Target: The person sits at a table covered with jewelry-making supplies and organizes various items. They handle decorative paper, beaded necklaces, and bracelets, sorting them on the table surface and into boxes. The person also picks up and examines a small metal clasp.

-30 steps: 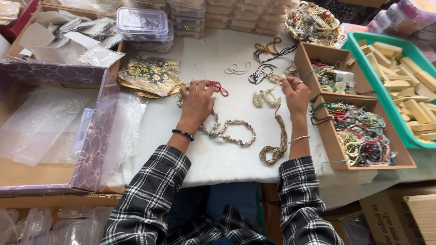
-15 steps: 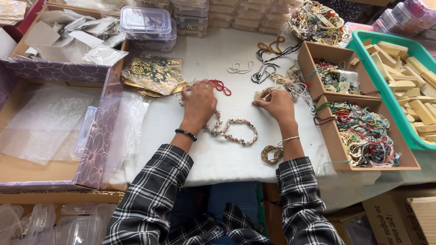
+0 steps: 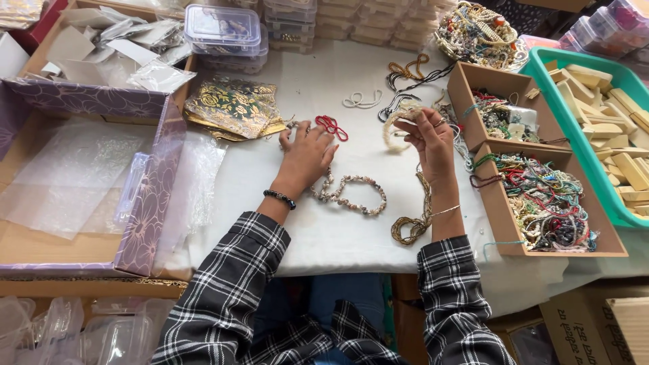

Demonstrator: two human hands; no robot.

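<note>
My left hand (image 3: 307,154) lies palm down on the white cloth (image 3: 324,230), fingers spread beside a small red beaded loop (image 3: 332,126). A shell bead bracelet (image 3: 351,195) curls on the cloth just below that hand. My right hand (image 3: 428,138) is lifted above the cloth and pinches a cream beaded bracelet (image 3: 395,120) that hangs as a loop from its fingers. A gold-brown bead strand (image 3: 412,226) lies under my right wrist.
Two cardboard trays (image 3: 503,223) of mixed beaded jewellery stand right of my right hand. A teal bin (image 3: 537,71) holds wooden blocks. A purple floral box (image 3: 152,196) with plastic sheets sits left. Gold patterned pouches (image 3: 233,108), clear lidded containers (image 3: 223,30), loose necklaces (image 3: 405,71) lie farther back.
My right hand has come up off the cloth with the cream bracelet, lifting it from the table. My left hand has stayed flat near the red loop.
</note>
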